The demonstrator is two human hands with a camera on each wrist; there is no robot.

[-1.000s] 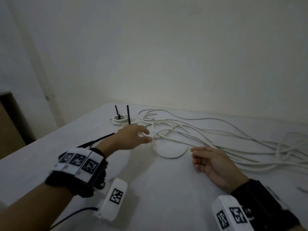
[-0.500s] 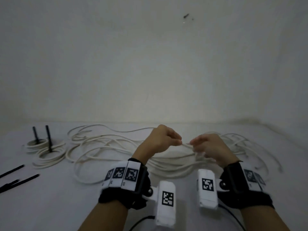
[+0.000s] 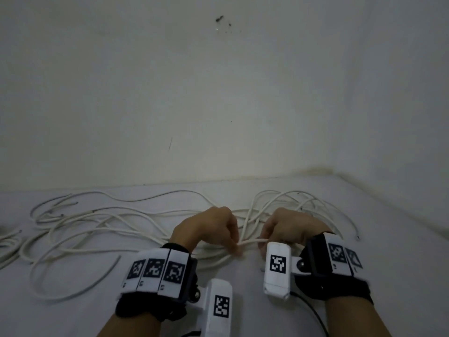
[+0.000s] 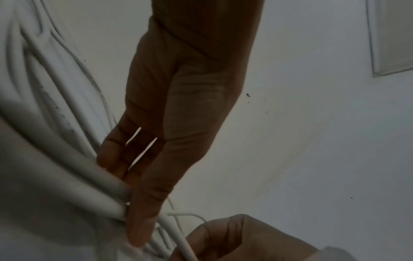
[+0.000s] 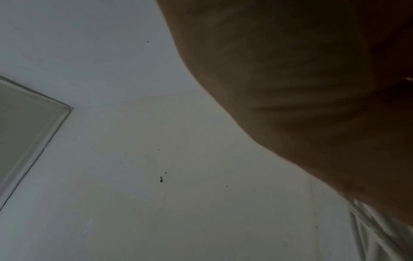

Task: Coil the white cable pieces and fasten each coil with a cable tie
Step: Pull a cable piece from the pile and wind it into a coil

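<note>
Several loose white cable pieces (image 3: 102, 227) lie tangled across the white table (image 3: 243, 288) along the wall. One white cable strand (image 3: 251, 242) runs between my two hands, just above the table. My left hand (image 3: 234, 244) pinches its left part with thumb and fingers; the left wrist view shows the thumb pressed on the white cable (image 4: 107, 199). My right hand (image 3: 263, 242) has its fingers curled round the same strand, partly hidden behind the wrist camera. In the right wrist view only the palm (image 5: 312, 88) and a few cables (image 5: 380, 238) show.
More cable loops (image 3: 291, 203) pile up behind my right hand. A finished white coil (image 3: 7, 242) peeks in at the left edge. The wall (image 3: 218, 93) rises right behind the table, and the table's right edge (image 3: 401, 215) runs diagonally.
My view turned right, so the tied coils and black ties left the frame. Both hands came together, took hold of one strand, and have since sunk closer to the table.
</note>
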